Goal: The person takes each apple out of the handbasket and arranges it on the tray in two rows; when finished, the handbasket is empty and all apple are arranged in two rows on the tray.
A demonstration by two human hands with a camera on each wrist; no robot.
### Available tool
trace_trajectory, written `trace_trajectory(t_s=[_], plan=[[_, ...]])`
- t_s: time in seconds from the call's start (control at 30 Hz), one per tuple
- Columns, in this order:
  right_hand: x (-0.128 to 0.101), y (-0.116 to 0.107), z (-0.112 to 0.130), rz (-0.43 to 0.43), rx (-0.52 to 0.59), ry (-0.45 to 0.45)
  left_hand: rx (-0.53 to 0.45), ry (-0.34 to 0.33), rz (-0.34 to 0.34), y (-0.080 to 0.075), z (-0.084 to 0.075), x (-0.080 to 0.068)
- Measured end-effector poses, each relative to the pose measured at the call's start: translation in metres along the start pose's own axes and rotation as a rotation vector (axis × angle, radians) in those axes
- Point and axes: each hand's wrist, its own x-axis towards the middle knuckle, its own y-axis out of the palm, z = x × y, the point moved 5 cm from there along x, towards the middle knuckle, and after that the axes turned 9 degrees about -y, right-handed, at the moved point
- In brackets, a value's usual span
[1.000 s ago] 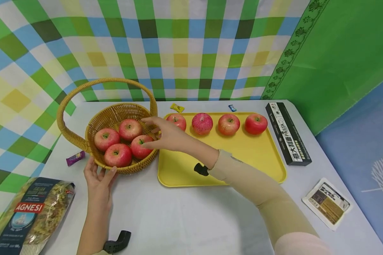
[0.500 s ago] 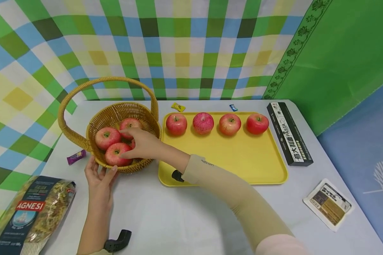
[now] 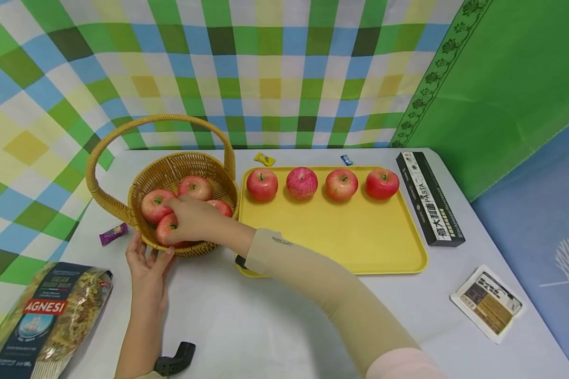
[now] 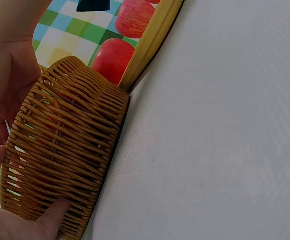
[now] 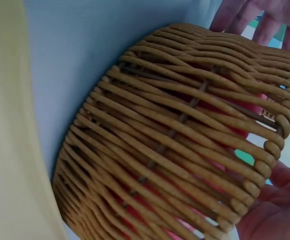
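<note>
A wicker basket [image 3: 137,210] with a tall handle holds several red apples. My right hand [image 3: 180,221] reaches into it and curls over the front apple [image 3: 166,231], gripping it from above. The other apples [image 3: 195,187] lie beside and behind that one. My left hand [image 3: 147,263] presses the basket's near wall with straight fingers. In the left wrist view, the thumb [image 4: 50,220] and palm lie against the basket [image 4: 65,160]. The right wrist view shows the basket wall [image 5: 174,145] close up, with red fruit behind the weave.
A yellow tray [image 3: 336,242] right of the basket carries several apples [image 3: 301,182] in a row along its far edge. A pasta bag [image 3: 47,316], a black pasta box [image 3: 429,197], a flat packet [image 3: 486,302] and small wrapped sweets [image 3: 112,234] lie on the white table [image 3: 265,326].
My right hand moved left from the tray's edge into the basket and settled on the front apple. The left hand stayed on the basket.
</note>
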Motion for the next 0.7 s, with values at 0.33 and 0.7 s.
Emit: trace_trajectory(t_s=[0.33, 0.7], plan=[[0.007, 0.006, 0.003, 0.1, -0.135, 0.075, 0.001, -0.007, -0.004, 0.0, 0.001, 0.0], [0.011, 0.01, 0.004, 0.137, -0.234, 0.074, -0.002, -0.01, -0.008, 0.0, 0.0, 0.0]])
